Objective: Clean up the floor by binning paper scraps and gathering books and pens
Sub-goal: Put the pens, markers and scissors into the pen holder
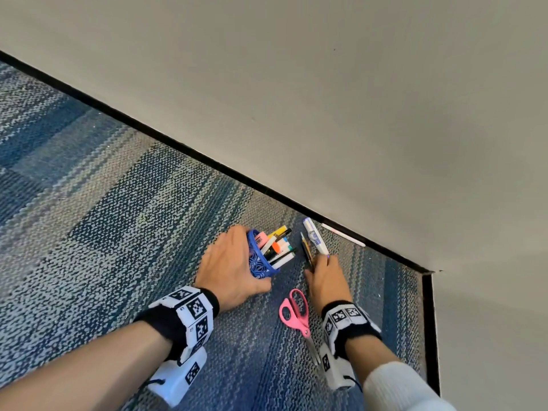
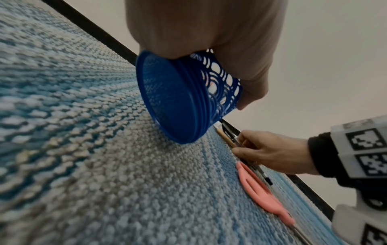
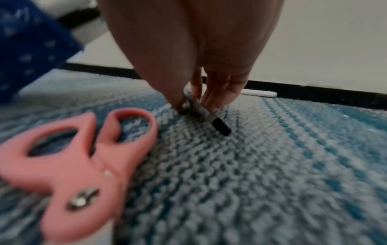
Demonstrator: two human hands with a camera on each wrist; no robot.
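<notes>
Pens (image 1: 277, 246) are mostly gathered in the basket (image 1: 258, 262) clasped by the left hand (image 1: 229, 266); beside it, a marker (image 3: 211, 118) is pinched by the right hand (image 1: 326, 280); scissors (image 1: 296, 315) remain.

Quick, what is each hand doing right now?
Left hand: grips the tilted blue pen holder.
Right hand: pinches a black-capped pen on the carpet.
</notes>
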